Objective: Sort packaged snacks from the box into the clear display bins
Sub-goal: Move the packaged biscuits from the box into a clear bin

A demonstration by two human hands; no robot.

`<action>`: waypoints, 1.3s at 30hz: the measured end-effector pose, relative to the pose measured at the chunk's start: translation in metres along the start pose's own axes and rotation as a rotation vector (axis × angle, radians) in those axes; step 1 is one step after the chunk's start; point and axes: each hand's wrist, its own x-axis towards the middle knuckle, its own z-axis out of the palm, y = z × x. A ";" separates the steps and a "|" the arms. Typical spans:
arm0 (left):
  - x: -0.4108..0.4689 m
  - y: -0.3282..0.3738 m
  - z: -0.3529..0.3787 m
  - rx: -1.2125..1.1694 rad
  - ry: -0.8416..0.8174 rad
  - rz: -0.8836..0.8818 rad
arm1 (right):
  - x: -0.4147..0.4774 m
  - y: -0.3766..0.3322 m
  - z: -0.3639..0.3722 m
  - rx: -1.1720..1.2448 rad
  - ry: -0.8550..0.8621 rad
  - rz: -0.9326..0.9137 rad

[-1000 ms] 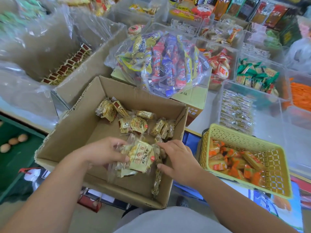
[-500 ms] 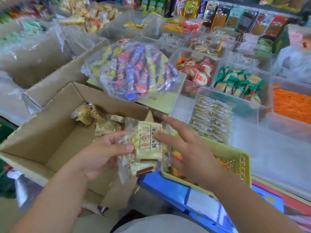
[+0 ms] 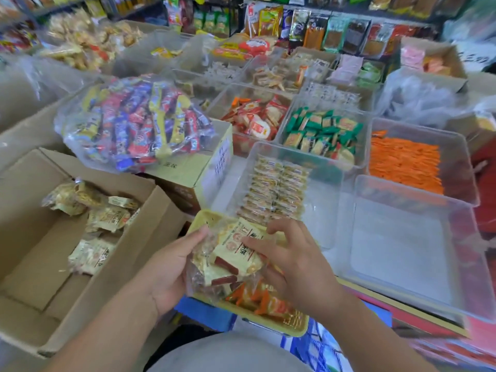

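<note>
Head view shows your left hand [image 3: 171, 267] and right hand [image 3: 298, 264] clamped together on a clutch of cream snack packets [image 3: 236, 253] in crinkly clear wrap (red-brown bands on some), held over the yellow basket [image 3: 292, 324] of orange packets. Your cardboard box [image 3: 112, 267] at left holds more cream packets. Ahead, one clear bin [image 3: 322, 167] contains rows of small packets; the clear bin [image 3: 413, 200] right of it looks bare. A bag of colourful bars [image 3: 137, 122] rests on a closed carton behind the box.

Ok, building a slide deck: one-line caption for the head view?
Both hands, left and right, hold cream snack packets above a yellow basket beside the cardboard box.
</note>
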 end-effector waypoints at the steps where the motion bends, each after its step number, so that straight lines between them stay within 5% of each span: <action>1: 0.004 0.001 0.008 -0.001 0.006 -0.011 | -0.002 0.006 -0.003 0.012 -0.001 0.011; 7: 0.047 0.013 0.048 0.028 0.075 -0.067 | -0.007 0.049 -0.017 0.031 0.071 -0.022; 16: 0.144 0.023 0.067 0.058 0.171 0.066 | -0.011 0.121 -0.030 0.116 0.189 0.505; 27: 0.177 0.021 0.050 -0.033 0.107 0.016 | 0.058 0.178 -0.028 -0.416 -0.672 0.356; 34: 0.176 0.021 0.050 -0.009 0.085 0.029 | 0.071 0.178 -0.001 -0.679 -0.896 0.284; 39: 0.178 0.018 0.049 0.024 0.085 0.059 | 0.060 0.184 0.020 -0.548 -0.984 0.458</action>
